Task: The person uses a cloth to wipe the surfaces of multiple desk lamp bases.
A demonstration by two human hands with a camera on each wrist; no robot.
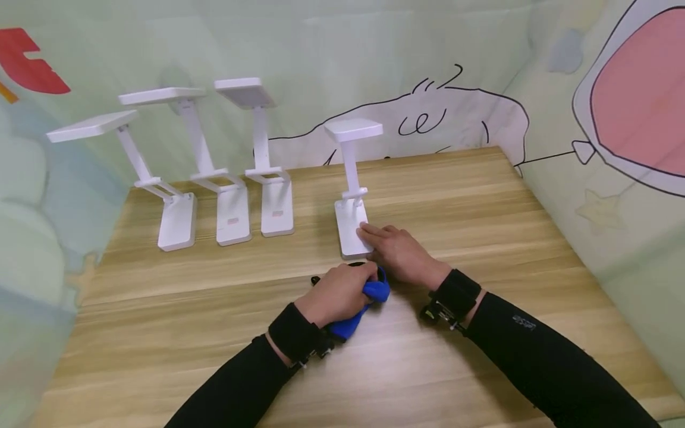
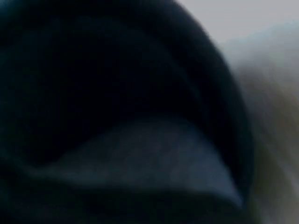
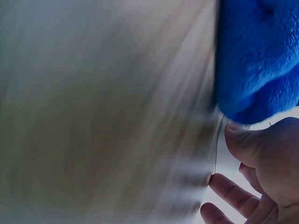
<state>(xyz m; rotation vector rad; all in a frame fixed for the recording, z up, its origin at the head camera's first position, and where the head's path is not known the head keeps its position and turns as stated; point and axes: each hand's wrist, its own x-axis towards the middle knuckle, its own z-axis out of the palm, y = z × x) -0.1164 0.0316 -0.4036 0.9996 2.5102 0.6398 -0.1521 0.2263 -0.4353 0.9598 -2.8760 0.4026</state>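
Note:
My left hand (image 1: 339, 291) grips a blue plush cloth (image 1: 348, 324) with black trim, just in front of a white desk lamp (image 1: 353, 229). Part of the cloth bulges out past the fingers, and the rest is hidden under the hand. On the right side of the lamp's base, my right hand (image 1: 404, 252) rests with straight fingers on the top. Its thumb (image 3: 240, 142) lies at the base's edge, close under the cloth in the right wrist view. A blurred dark round shape (image 2: 107, 88) fills most of the left wrist view.
Several more white desk lamps, among them one with a tilted head (image 1: 246, 92), stand in a row at the back left. They rest on a wood-grain table (image 1: 455, 368). Behind is a printed cloth backdrop (image 1: 299, 47) with cartoon drawings, which also hangs at both sides.

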